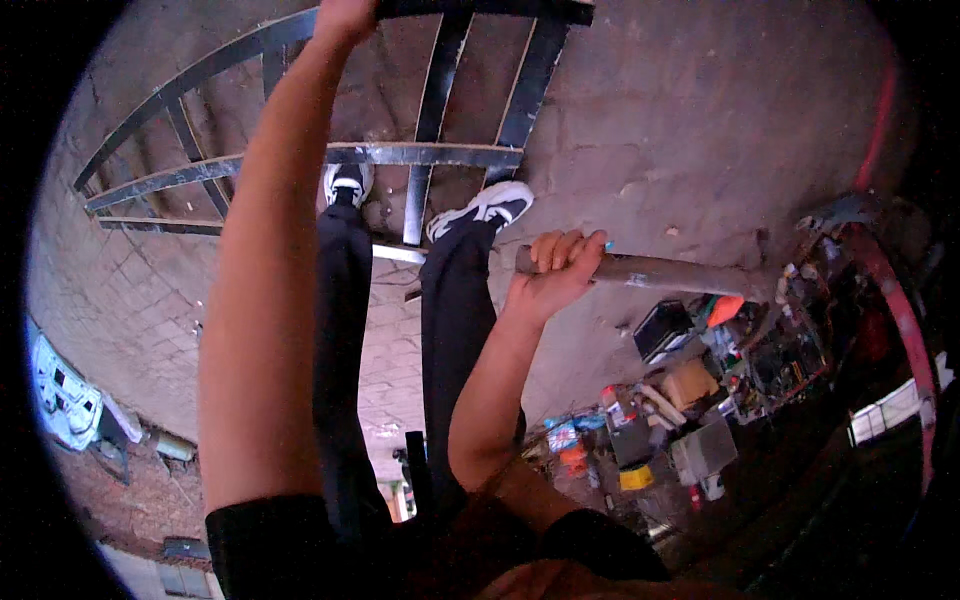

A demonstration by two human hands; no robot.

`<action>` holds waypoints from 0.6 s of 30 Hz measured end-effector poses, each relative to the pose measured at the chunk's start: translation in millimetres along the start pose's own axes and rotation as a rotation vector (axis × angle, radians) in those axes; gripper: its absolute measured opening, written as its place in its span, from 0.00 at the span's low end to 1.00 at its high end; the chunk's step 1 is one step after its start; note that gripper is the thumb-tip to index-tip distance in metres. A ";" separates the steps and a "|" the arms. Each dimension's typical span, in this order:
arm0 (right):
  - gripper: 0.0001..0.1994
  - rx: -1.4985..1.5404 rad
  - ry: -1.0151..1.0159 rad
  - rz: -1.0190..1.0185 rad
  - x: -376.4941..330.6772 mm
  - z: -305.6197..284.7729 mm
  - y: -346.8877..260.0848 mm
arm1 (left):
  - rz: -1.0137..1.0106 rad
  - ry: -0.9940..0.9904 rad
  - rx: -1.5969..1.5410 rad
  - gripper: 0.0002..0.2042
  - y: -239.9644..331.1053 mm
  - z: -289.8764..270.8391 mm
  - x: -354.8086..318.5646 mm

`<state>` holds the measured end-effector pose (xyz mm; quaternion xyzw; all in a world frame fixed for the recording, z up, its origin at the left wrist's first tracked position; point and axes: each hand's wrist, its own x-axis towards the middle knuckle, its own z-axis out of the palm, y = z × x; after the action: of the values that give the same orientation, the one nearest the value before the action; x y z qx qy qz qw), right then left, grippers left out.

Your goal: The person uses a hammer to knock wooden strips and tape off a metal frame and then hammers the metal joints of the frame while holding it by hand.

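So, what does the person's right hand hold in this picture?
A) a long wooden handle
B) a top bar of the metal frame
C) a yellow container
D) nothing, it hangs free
A: the right hand is closed around a long wooden handle that runs off to the right, while the left hand grips the metal frame on the floor.

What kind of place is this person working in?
Most likely a metalworking or welding yard. A dark steel frame lies on the concrete floor, the right hand grips a long-handled tool, the left hand holds the frame, and a heap of tools and boxes sits alongside.
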<state>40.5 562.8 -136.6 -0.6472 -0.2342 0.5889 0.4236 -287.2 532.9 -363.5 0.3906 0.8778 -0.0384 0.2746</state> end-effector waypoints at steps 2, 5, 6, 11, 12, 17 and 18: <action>0.21 0.053 -0.038 -0.023 -5.7 -7.1 -4.6 | -0.011 -0.012 0.006 0.12 -1.1 1.8 2.3; 0.21 0.237 -0.051 0.003 -17.0 -6.8 10.9 | 0.007 -0.009 0.031 0.11 -1.1 2.1 9.2; 0.20 0.294 -0.019 0.028 -20.6 -3.6 28.0 | 0.009 -0.012 0.023 0.10 -1.4 1.1 9.0; 0.16 -0.208 0.155 0.810 -11.9 21.8 185.4 | 0.047 0.134 0.024 0.09 -4.9 -15.9 -14.4; 0.17 -0.173 0.103 0.762 -9.3 15.8 204.1 | 0.077 0.185 -0.010 0.09 -7.3 -20.6 -26.1; 0.20 -0.068 0.029 0.529 1.1 -15.9 155.3 | 0.129 0.175 0.030 0.16 -9.6 -43.1 -57.2; 0.20 -0.072 0.048 0.437 -2.4 -16.2 125.5 | 0.134 0.217 0.030 0.15 -8.1 -45.6 -58.8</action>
<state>31.0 489.8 -239.5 -0.7112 -0.0991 0.6423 0.2680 -281.5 501.1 -296.0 0.4542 0.8737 0.0093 0.1742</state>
